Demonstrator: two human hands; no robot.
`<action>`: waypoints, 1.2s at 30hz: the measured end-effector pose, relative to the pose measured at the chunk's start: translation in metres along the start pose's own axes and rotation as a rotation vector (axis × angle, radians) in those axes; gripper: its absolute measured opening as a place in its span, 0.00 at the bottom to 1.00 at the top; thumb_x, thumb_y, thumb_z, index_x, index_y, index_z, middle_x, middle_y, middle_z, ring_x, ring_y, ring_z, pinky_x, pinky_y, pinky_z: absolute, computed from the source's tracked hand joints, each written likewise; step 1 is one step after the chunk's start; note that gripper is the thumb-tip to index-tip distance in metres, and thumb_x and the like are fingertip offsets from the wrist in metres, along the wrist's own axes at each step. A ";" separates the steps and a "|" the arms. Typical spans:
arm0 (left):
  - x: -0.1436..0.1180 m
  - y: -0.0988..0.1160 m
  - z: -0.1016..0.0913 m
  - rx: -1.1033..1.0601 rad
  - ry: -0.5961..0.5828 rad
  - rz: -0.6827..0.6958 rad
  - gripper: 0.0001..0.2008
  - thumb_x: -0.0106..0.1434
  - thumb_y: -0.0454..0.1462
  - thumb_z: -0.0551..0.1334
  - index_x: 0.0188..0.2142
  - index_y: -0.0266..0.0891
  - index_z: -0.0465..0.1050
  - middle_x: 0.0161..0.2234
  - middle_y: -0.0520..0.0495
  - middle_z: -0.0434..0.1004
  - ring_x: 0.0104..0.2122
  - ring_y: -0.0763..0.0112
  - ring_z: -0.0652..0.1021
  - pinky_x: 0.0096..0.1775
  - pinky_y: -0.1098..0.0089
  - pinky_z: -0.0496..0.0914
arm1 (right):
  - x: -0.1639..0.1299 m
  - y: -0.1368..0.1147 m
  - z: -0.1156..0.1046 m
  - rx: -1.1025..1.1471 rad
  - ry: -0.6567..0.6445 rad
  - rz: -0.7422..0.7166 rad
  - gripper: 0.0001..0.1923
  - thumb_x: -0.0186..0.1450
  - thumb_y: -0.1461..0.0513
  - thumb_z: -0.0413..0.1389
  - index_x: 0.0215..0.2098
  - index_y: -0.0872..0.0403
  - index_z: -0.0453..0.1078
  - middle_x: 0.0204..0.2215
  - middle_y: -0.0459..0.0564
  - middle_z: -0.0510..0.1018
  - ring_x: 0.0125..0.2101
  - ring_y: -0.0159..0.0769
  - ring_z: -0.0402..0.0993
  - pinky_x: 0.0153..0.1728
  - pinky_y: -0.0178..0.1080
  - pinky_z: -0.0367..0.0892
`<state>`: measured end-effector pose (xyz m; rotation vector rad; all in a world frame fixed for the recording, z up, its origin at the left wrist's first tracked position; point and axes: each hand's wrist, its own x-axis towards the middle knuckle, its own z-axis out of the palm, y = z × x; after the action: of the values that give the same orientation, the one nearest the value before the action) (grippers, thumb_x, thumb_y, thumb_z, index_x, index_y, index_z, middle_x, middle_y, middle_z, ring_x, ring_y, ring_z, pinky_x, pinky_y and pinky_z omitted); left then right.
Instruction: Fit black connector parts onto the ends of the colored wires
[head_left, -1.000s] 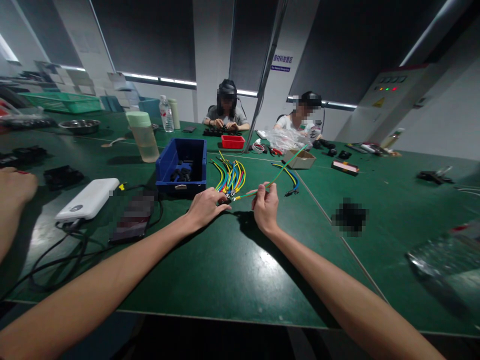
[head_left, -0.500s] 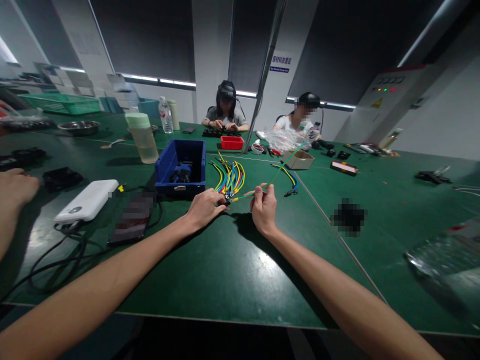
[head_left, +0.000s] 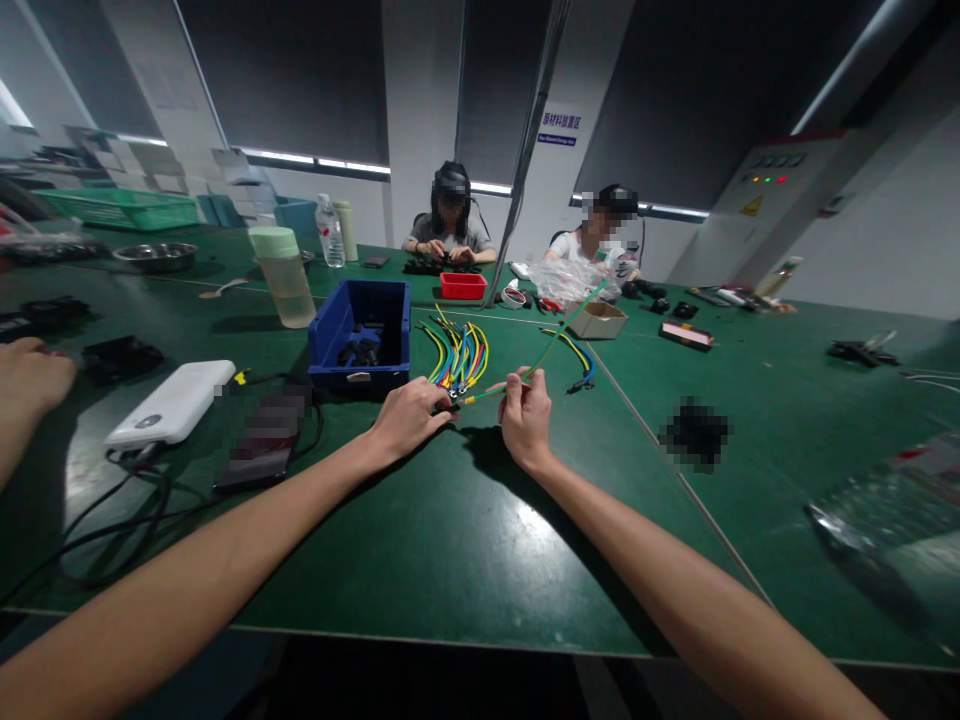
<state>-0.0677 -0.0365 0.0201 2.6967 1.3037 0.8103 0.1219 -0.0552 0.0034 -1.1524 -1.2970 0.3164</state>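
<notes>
Dark blinds (head_left: 300, 80) hang behind the green desk (head_left: 420, 560), where the left hand (head_left: 409, 412) has fingers pinched on what seems a small black piece (head_left: 453, 407), and the right hand (head_left: 527, 420) has fingers closed around a green wire (head_left: 559, 336) beside the wire bundle (head_left: 466, 350); I think keeping the yellow end (head_left: 469, 401) straight helps

Sign (head_left: 561, 123) on pillar (head_left: 586, 80): "原材料放置区"; yellow warning triangle (head_left: 752, 206) on cabinet (head_left: 781, 205).

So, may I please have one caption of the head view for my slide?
Left hand gripping a small black part, right hand holding a green wire.
</notes>
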 end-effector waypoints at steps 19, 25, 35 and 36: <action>0.000 -0.001 0.001 0.012 0.029 0.035 0.07 0.60 0.42 0.63 0.31 0.41 0.75 0.31 0.49 0.76 0.34 0.67 0.72 0.34 0.70 0.65 | -0.002 -0.002 0.000 -0.010 -0.036 -0.037 0.12 0.67 0.51 0.46 0.36 0.51 0.58 0.18 0.42 0.70 0.15 0.30 0.62 0.18 0.31 0.55; -0.001 -0.002 0.002 0.011 0.026 0.030 0.06 0.60 0.41 0.62 0.31 0.42 0.76 0.31 0.49 0.76 0.35 0.67 0.72 0.34 0.70 0.65 | -0.002 -0.004 0.000 -0.041 -0.048 -0.056 0.12 0.67 0.51 0.46 0.36 0.51 0.58 0.18 0.42 0.70 0.15 0.30 0.62 0.18 0.31 0.55; -0.001 -0.004 0.004 0.031 0.032 0.080 0.06 0.61 0.40 0.62 0.31 0.41 0.75 0.31 0.50 0.77 0.35 0.67 0.72 0.34 0.69 0.64 | -0.002 0.000 0.000 -0.065 -0.096 -0.109 0.10 0.68 0.53 0.45 0.36 0.51 0.56 0.21 0.44 0.73 0.15 0.28 0.61 0.18 0.31 0.55; -0.001 -0.004 0.004 0.031 0.032 0.082 0.06 0.61 0.40 0.62 0.31 0.41 0.75 0.32 0.50 0.77 0.35 0.67 0.72 0.34 0.69 0.64 | -0.002 0.000 0.000 -0.066 -0.099 -0.112 0.10 0.68 0.54 0.45 0.36 0.51 0.56 0.21 0.44 0.73 0.15 0.28 0.61 0.18 0.31 0.55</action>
<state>-0.0691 -0.0342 0.0153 2.7896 1.2287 0.8519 0.1207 -0.0570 0.0024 -1.1266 -1.4625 0.2526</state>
